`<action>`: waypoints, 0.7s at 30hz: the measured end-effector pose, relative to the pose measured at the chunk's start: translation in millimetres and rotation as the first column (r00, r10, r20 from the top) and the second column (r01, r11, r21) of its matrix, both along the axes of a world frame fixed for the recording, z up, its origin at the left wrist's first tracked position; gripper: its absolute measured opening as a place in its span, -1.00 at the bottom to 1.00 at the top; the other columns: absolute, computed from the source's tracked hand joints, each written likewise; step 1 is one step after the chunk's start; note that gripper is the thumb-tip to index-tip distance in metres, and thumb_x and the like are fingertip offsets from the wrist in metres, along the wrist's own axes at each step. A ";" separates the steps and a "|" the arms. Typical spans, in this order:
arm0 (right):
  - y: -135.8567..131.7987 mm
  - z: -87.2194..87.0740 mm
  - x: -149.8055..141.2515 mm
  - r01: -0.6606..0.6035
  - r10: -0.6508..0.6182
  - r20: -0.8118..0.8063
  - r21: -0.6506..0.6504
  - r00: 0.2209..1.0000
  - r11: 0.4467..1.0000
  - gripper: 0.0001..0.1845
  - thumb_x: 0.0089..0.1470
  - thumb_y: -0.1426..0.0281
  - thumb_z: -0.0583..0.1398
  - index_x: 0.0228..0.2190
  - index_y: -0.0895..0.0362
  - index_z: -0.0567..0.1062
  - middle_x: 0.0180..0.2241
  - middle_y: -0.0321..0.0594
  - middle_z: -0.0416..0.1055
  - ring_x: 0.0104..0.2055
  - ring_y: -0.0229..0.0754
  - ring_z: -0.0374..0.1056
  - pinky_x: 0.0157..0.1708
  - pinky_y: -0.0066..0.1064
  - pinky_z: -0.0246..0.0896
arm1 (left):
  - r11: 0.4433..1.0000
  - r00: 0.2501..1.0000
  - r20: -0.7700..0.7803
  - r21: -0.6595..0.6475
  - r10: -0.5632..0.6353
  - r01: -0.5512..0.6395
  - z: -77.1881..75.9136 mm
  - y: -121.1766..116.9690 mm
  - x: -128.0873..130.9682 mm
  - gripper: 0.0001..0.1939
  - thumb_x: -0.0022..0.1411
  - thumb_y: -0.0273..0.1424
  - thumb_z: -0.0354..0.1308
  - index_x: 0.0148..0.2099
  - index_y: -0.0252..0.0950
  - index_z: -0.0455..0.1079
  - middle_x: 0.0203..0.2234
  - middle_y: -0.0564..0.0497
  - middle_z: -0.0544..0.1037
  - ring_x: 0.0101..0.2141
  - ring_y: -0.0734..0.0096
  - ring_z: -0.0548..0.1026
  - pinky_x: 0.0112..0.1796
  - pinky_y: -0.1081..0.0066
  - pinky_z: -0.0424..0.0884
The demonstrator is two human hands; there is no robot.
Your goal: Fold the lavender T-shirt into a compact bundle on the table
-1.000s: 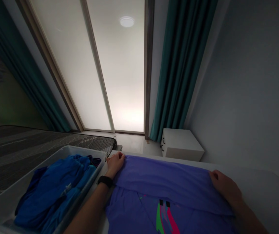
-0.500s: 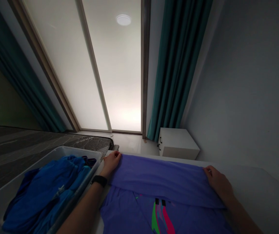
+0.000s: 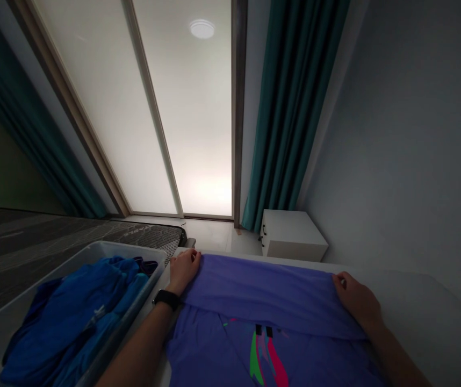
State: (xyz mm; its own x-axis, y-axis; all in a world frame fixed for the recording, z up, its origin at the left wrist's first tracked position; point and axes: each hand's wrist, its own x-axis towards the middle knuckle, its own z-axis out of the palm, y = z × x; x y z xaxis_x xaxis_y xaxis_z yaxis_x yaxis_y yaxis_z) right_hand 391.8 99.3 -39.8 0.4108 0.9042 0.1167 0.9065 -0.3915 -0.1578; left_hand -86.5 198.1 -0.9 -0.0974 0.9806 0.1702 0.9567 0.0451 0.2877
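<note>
A purple shirt [image 3: 271,301] lies spread on the white table [image 3: 408,322], its far part folded over toward me. Below the fold shows a printed design in green, pink and black. My left hand [image 3: 185,269], with a dark band at the wrist, pinches the far left corner of the folded cloth. At the far right corner, my right hand [image 3: 357,298] grips the same edge between thumb and fingers. The near end of the shirt runs out of view at the bottom.
Left of the table stands a translucent plastic bin [image 3: 121,248] holding blue clothes [image 3: 73,317]. Behind it is a grey mattress [image 3: 69,239]. A white cabinet [image 3: 290,228] stands beyond the table, near a teal curtain [image 3: 290,118] and frosted sliding doors [image 3: 190,118].
My right hand has shifted slightly left with the shirt's corner. The left hand stays at its corner, and the view has moved a little.
</note>
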 end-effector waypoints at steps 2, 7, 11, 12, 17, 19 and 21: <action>0.0 2.3 -0.7 -0.008 0.008 -0.008 -0.013 1.000 1.000 -0.62 0.26 0.17 -0.08 -0.33 0.06 0.43 -0.40 -0.17 0.55 -0.36 -0.03 0.48 -0.38 -0.34 0.17 | 1.000 1.000 -0.004 -0.005 -0.014 0.014 0.3 0.1 -0.2 -0.72 0.32 -0.24 -0.03 -0.25 -0.24 0.46 -0.33 -0.08 0.60 -0.15 0.15 0.50 -0.09 0.23 0.22; 0.0 5.4 -3.1 0.021 -0.021 0.014 -0.014 1.000 1.000 -0.62 0.30 0.24 -0.12 -0.26 0.10 0.43 -0.33 -0.09 0.56 -0.30 -0.03 0.49 -0.36 -0.35 0.16 | 0.999 0.999 -0.014 -0.014 -0.037 0.037 -0.3 0.7 -2.4 -0.74 0.32 -0.27 -0.04 -0.25 -0.25 0.44 -0.29 -0.09 0.60 -0.12 0.12 0.49 -0.10 0.22 0.22; -0.4 9.0 -6.6 0.036 -0.035 0.028 -0.037 0.999 0.999 -0.63 0.31 0.25 -0.10 -0.25 0.10 0.44 -0.35 -0.08 0.55 -0.31 -0.02 0.49 -0.38 -0.34 0.15 | 1.000 0.999 -0.023 -0.015 -0.027 0.027 -1.2 0.0 -2.2 -0.73 0.33 -0.28 -0.06 -0.23 -0.26 0.43 -0.27 -0.12 0.59 -0.11 0.09 0.48 -0.09 0.19 0.22; -0.7 10.4 -7.7 0.036 -0.035 0.027 -0.042 0.999 0.998 -0.64 0.30 0.25 -0.09 -0.26 0.09 0.44 -0.35 -0.09 0.55 -0.31 -0.03 0.49 -0.38 -0.35 0.15 | 1.000 0.999 -0.031 -0.016 -0.026 0.026 -1.2 -0.1 -2.0 -0.73 0.33 -0.28 -0.06 -0.23 -0.26 0.43 -0.28 -0.12 0.59 -0.12 0.10 0.48 -0.09 0.18 0.22; -3.0 18.1 -13.2 0.041 -0.040 0.019 -0.049 0.999 0.998 -0.68 0.28 0.27 -0.06 -0.29 0.07 0.44 -0.37 -0.14 0.55 -0.31 -0.08 0.49 -0.35 -0.37 0.15 | 1.000 0.998 -0.055 -0.002 -0.005 0.005 2.5 0.1 -1.8 -0.72 0.32 -0.28 -0.05 -0.15 -0.26 0.45 -0.24 -0.12 0.58 -0.10 0.09 0.46 -0.07 0.18 0.25; -3.7 19.8 -14.9 0.048 -0.048 0.016 -0.046 0.999 0.998 -0.67 0.28 0.26 -0.07 -0.30 0.07 0.44 -0.37 -0.15 0.55 -0.30 -0.07 0.49 -0.34 -0.37 0.15 | 0.998 0.997 -0.079 0.065 -0.016 0.021 5.8 -2.6 3.2 -0.69 0.31 -0.30 -0.04 -0.02 -0.28 0.41 -0.13 -0.16 0.54 -0.04 0.06 0.42 -0.05 0.17 0.26; -3.9 20.3 -16.0 0.056 -0.056 0.013 -0.045 0.998 0.997 -0.67 0.29 0.25 -0.07 -0.30 0.07 0.44 -0.37 -0.16 0.55 -0.30 -0.07 0.49 -0.34 -0.36 0.14 | 0.982 0.987 -0.111 0.139 -0.113 0.128 9.1 -11.3 17.5 -0.64 0.31 -0.32 -0.03 0.09 -0.29 0.35 -0.04 -0.18 0.48 0.02 0.05 0.37 -0.03 0.15 0.27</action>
